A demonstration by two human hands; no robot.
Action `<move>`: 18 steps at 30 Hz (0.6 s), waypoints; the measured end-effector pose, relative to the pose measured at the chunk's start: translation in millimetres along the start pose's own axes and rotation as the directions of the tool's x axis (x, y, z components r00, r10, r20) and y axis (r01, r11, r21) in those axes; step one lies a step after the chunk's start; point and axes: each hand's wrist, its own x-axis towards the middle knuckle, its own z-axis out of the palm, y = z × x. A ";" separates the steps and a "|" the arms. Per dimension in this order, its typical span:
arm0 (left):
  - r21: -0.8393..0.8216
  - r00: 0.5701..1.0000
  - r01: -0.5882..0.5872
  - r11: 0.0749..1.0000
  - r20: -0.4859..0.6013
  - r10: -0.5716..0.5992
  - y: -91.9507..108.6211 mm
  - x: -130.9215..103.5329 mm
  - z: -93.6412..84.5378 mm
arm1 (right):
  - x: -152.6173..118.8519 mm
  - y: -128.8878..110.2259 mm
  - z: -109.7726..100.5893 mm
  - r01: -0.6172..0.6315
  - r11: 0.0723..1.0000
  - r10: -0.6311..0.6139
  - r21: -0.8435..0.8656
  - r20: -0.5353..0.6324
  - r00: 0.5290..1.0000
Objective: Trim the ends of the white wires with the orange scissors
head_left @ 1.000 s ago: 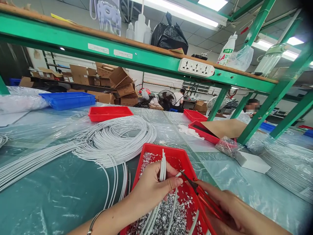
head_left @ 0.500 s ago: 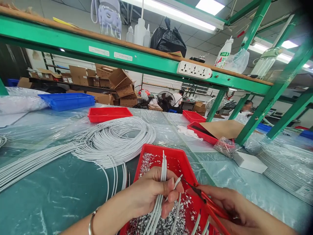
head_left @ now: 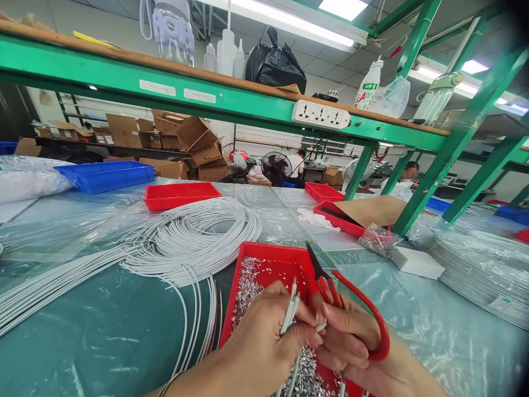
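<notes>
Gripping a small bunch of white cables [head_left: 290, 309], the left hand [head_left: 264, 331] is closed above a red tray [head_left: 275, 252] on the near part of the table [head_left: 124, 325]. The right hand [head_left: 355, 336] is curled around red-handled scissors [head_left: 324, 288], blades pointing toward the far edge, while its fingertips meet the left's at one cable's end. Shiny scraps [head_left: 248, 281] lie in the tray. Left of it sits a cable coil [head_left: 194, 242]; a blue tray [head_left: 107, 177] stands along the table's far edge.
</notes>
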 end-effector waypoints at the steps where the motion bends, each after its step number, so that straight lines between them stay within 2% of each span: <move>1: 0.097 0.999 -0.023 0.995 -0.036 0.026 -0.8 -0.1 -0.2 | -0.7 -0.5 -0.4 0.004 0.999 -0.004 -0.033 -0.028 1.000; 3: 0.163 0.998 -0.020 0.986 -0.059 0.030 -3.8 0.5 -0.4 | -2.4 -3.0 -0.1 0.018 0.973 -0.050 -0.229 -0.137 0.989; 5: 0.142 0.997 0.022 0.990 -0.072 -0.011 -7.0 1.1 -0.2 | -3.7 -5.5 1.4 0.023 0.886 -0.139 -0.462 -0.219 0.966; 6: 0.128 0.997 0.037 0.991 -0.076 -0.027 -8.0 1.1 0.1 | -4.2 -6.1 2.4 0.024 0.854 -0.172 -0.520 -0.239 0.955; 8: 0.089 0.996 0.042 0.995 -0.078 -0.035 -8.3 0.7 0.7 | -4.8 -5.6 4.1 0.026 0.896 -0.151 -0.443 -0.249 0.957; 10: 0.022 0.998 0.025 0.999 -0.056 -0.023 -7.2 0.2 1.4 | -4.5 -3.6 4.9 -0.002 0.973 -0.049 -0.231 -0.215 0.975; 12: -0.085 1.000 0.006 0.996 -0.028 -0.008 -6.6 0.9 1.9 | -3.1 -1.9 4.7 -0.048 0.993 0.032 -0.107 -0.152 0.988; 14: -0.204 1.000 0.013 0.979 -0.002 -0.014 -8.1 3.6 2.4 | -0.8 -2.1 4.1 -0.040 0.989 0.017 -0.143 -0.158 0.987; 18: -0.358 0.989 0.148 0.922 0.075 -0.129 -14.7 11.9 3.5 | 4.0 -8.3 4.1 0.009 0.892 -0.148 -0.453 -0.272 0.951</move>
